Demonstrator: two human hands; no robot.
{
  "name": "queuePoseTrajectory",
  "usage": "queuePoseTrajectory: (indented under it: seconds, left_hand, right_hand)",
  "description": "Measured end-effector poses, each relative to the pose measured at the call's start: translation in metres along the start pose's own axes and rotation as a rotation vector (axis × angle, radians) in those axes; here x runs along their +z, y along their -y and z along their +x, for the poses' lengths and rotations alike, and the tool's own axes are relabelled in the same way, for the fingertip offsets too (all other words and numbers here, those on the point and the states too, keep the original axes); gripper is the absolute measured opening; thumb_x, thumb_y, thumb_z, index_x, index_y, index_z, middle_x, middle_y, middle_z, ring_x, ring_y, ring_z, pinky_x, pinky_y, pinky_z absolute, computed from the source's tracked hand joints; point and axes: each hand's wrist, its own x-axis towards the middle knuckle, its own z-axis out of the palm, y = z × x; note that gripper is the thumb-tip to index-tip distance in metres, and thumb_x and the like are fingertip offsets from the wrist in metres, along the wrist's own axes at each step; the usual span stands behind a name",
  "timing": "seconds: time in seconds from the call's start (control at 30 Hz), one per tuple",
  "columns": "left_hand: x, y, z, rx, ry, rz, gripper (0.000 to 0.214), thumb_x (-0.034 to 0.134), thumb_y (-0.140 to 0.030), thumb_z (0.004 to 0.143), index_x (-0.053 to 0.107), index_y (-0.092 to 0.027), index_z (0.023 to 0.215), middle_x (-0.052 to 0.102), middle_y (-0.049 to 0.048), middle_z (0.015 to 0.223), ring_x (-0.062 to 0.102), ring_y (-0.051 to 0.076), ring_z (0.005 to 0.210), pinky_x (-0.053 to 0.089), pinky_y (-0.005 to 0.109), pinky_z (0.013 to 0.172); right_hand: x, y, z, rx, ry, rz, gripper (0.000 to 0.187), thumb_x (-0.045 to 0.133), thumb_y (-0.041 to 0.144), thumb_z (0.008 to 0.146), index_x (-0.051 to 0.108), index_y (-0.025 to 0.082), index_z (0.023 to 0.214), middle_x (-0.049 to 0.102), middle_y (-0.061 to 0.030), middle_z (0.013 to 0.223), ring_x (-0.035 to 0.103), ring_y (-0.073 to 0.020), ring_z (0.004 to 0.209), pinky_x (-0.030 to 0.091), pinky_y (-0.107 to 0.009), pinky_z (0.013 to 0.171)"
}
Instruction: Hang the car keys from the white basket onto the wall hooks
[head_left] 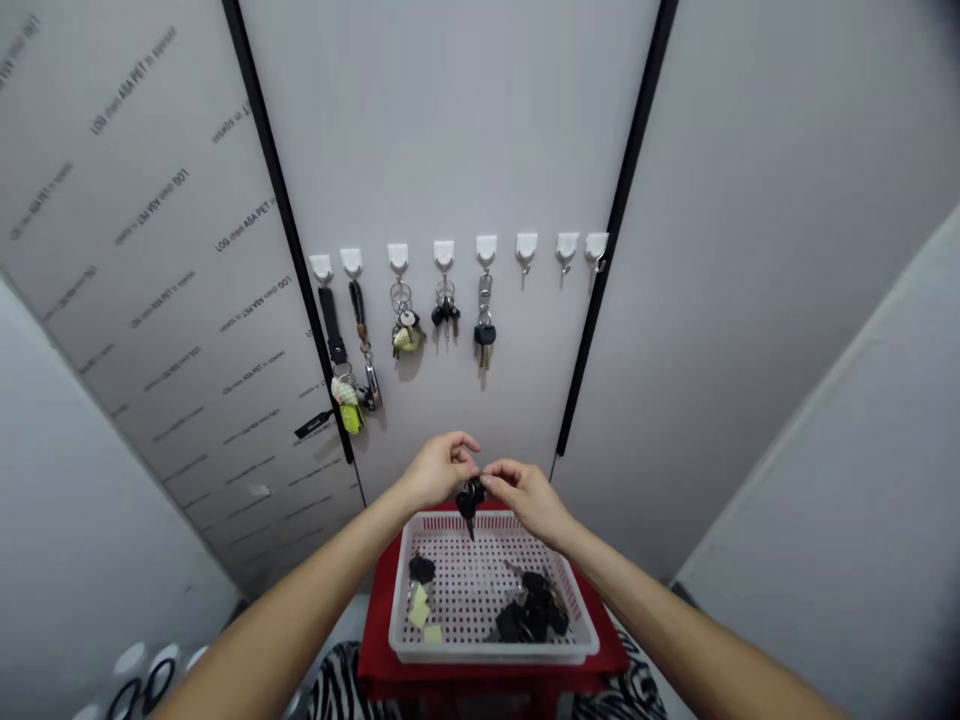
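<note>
Over the far edge of a white perforated basket, a bunch of black-headed keys hangs between my two hands. My left hand pinches the top of the bunch from the left, its fingers curled. From the other side, the thumb and forefinger of my right hand close on the same bunch. The ring at the top is mostly hidden by the fingertips. Below in the basket lie a pile of black keys at the right, one black key piece at the left and yellow paper slips.
White adhesive hooks run in a row across the cabinet door. Key bunches hang from the left and middle ones; three at the right hold nothing. The basket stands on a red stool. Black-handled scissors lie at lower left.
</note>
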Motion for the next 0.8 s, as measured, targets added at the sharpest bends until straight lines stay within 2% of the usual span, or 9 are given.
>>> queuePoseTrajectory:
  seconds: [0.1, 0.2, 0.3, 0.47, 0.63, 0.8]
  left_hand:
    - [-0.002, -0.026, 0.016, 0.096, -0.149, 0.057, 0.017, 0.047, -0.011, 0.057, 0.047, -0.013, 0.073, 0.048, -0.0034, 0.054, 0.044, 0.005, 0.049, 0.035, 0.017, 0.048]
    - [-0.004, -0.057, 0.032, 0.233, -0.305, 0.133, 0.016, 0.045, -0.011, 0.058, 0.049, -0.013, 0.074, 0.053, 0.0005, 0.064, 0.048, 0.008, 0.059, 0.038, 0.02, 0.058]
    - [-0.006, -0.085, 0.044, 0.324, -0.365, 0.258, 0.023, 0.046, -0.012, 0.059, 0.051, -0.013, 0.081, 0.055, 0.0035, 0.078, 0.049, 0.01, 0.068, 0.039, 0.022, 0.065]
    - [-0.008, -0.121, 0.058, 0.367, -0.412, 0.445, 0.033, 0.046, -0.016, 0.06, 0.049, -0.016, 0.093, 0.054, 0.0042, 0.09, 0.049, 0.012, 0.077, 0.038, 0.024, 0.071]
    - [-0.006, -0.138, 0.071, 0.366, -0.44, 0.542, 0.035, 0.045, -0.017, 0.061, 0.048, -0.015, 0.096, 0.054, 0.0047, 0.091, 0.049, 0.012, 0.08, 0.037, 0.023, 0.073]
    - [-0.001, -0.131, 0.074, 0.368, -0.406, 0.584, 0.035, 0.044, -0.016, 0.061, 0.047, -0.014, 0.096, 0.052, 0.0053, 0.095, 0.049, 0.012, 0.079, 0.038, 0.024, 0.072]
  right_hand:
    - [-0.017, 0.024, 0.017, 0.006, -0.094, 0.084, 0.012, 0.045, 0.025, 0.062, 0.047, 0.014, 0.059, 0.045, 0.0045, 0.046, 0.042, -0.0056, 0.043, 0.036, -0.02, 0.046]
    - [-0.041, 0.059, 0.041, -0.039, -0.226, 0.138, 0.011, 0.046, 0.024, 0.06, 0.046, 0.013, 0.057, 0.047, 0.0038, 0.046, 0.043, -0.0053, 0.042, 0.037, -0.02, 0.046]
    - [-0.066, 0.093, 0.065, -0.116, -0.305, 0.168, 0.01, 0.047, 0.022, 0.06, 0.047, 0.013, 0.058, 0.049, 0.0027, 0.049, 0.044, -0.0044, 0.042, 0.038, -0.019, 0.045]
    - [-0.098, 0.129, 0.097, -0.178, -0.324, 0.096, 0.007, 0.045, 0.016, 0.063, 0.045, 0.012, 0.057, 0.048, 0.003, 0.048, 0.044, -0.003, 0.039, 0.038, -0.016, 0.04]
    - [-0.114, 0.145, 0.118, -0.155, -0.397, 0.05, 0.009, 0.043, 0.013, 0.066, 0.044, 0.013, 0.058, 0.047, 0.0027, 0.049, 0.044, -0.0033, 0.038, 0.038, -0.016, 0.037]
    - [-0.115, 0.146, 0.128, -0.1, -0.457, 0.046, 0.011, 0.042, 0.013, 0.067, 0.043, 0.013, 0.056, 0.046, 0.0026, 0.048, 0.043, -0.0031, 0.037, 0.038, -0.016, 0.035]
